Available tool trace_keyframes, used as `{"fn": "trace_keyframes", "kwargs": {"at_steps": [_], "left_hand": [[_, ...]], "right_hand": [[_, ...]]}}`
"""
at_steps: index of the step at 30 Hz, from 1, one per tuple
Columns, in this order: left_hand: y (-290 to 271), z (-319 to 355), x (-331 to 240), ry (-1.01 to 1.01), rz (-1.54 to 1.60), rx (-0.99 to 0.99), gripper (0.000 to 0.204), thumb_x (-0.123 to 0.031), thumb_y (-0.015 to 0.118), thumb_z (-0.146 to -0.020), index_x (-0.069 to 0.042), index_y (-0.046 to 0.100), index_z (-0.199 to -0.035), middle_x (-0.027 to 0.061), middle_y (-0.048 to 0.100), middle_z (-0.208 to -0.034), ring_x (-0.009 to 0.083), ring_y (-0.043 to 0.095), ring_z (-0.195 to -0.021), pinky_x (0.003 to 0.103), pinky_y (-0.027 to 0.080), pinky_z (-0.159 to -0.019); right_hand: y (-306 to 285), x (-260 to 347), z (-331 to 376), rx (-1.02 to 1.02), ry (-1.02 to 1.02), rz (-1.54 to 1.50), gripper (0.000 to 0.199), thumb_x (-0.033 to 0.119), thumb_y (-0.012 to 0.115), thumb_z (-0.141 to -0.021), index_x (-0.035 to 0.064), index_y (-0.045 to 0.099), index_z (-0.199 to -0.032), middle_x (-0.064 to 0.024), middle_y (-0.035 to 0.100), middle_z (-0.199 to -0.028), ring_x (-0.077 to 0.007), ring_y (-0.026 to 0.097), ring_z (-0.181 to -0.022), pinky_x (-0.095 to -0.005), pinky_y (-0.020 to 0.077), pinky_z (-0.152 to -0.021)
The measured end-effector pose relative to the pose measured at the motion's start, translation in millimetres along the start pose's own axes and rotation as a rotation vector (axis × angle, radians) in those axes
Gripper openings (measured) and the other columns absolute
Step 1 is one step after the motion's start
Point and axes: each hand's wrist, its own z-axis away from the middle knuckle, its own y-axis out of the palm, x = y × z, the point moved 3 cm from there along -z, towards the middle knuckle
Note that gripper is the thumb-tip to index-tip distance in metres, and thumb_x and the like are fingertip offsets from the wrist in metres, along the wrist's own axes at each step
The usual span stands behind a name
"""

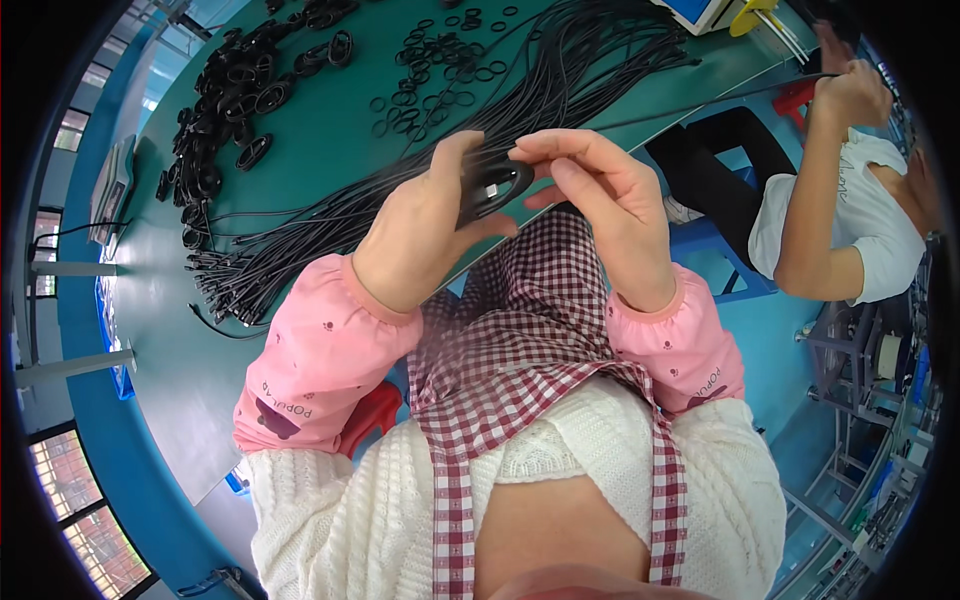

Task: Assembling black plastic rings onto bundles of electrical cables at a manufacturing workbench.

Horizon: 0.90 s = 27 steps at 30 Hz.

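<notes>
My left hand [415, 235] is closed around a glossy black oval plastic housing [495, 190], held just off the table's near edge. Beside the housing's right end is my right hand [625, 205], its thumb and fingers curled together in a pinch. Whatever is between those fingertips is hidden. Below and behind my left hand lies a long bundle of black cables [330, 215], with small connector ends fanned out at the left.
Black oval housings [255, 95] are heaped on the green table [320, 120] at the far left. Loose black rings [425, 85] lie behind the cables. At right sits another person [840, 210] with raised hands; a single black cable [700, 103] stretches toward them. A yellow-handled tool [755, 18] is at the far right.
</notes>
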Motion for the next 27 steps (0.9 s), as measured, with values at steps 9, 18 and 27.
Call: {"fn": "trace_keyframes", "kwargs": {"at_steps": [9,18,27], "left_hand": [[0.5,8.2,-13.0,-0.075,-0.136,0.024,0.064,-0.017,0.074,-0.081,0.001,0.042,-0.133,0.0209,0.060,-0.115,0.0302,0.065,-0.099,0.036,0.054,-0.081],[26.0,12.4,6.4,-0.552,1.376,0.154,0.078,-0.062,0.024,-0.098,0.002,0.034,-0.142,0.0170,0.057,-0.123,0.0303,0.062,-0.105,0.039,0.056,-0.082],[36.5,24.8,1.2,-0.505,1.329,0.016,0.063,-0.047,0.026,-0.103,0.005,0.038,-0.136,0.0210,0.057,-0.122,0.0287,0.066,-0.098,0.032,0.057,-0.070]], "right_hand": [[-2.4,-13.5,-6.7,0.093,0.103,0.042,0.026,0.004,0.062,-0.091,-0.0032,0.063,-0.116,-0.0077,0.068,-0.100,-0.0104,0.064,-0.088,-0.0245,0.0538,-0.076],[1.0,-6.9,-17.8,0.345,0.053,0.200,0.025,0.000,0.055,-0.092,-0.0011,0.064,-0.115,-0.0077,0.070,-0.094,-0.0103,0.065,-0.082,-0.0232,0.0529,-0.072],[-4.9,-7.1,-20.6,0.286,-0.031,0.383,0.023,0.000,0.056,-0.090,0.0017,0.067,-0.110,-0.0081,0.070,-0.086,-0.0110,0.064,-0.074,-0.0247,0.0513,-0.068]]}}
